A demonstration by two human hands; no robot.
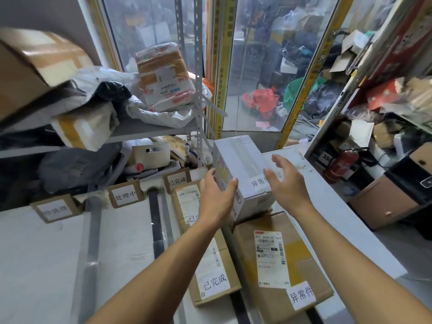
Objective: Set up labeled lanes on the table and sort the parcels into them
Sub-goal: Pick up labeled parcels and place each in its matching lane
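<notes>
Head view: a white carton point(243, 174) labelled 异常件 sits at the far right of the white table point(46, 265), resting on a brown parcel point(280, 265) with the same label. The left hand point(216, 197) lies with straight fingers against the carton's left face. The right hand point(286, 181) hovers just beside its right side, fingers spread, holding nothing. Left of them, a 已完成 parcel point(210, 272) lies in its lane.

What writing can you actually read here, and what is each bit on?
"处理中": cardboard sign
"已完成": cardboard sign
"已完成": brown box
"异常件": white box
"异常件": large brown box
Leftmost sign: blurred.
Shipping labels: fine print too small.
</notes>
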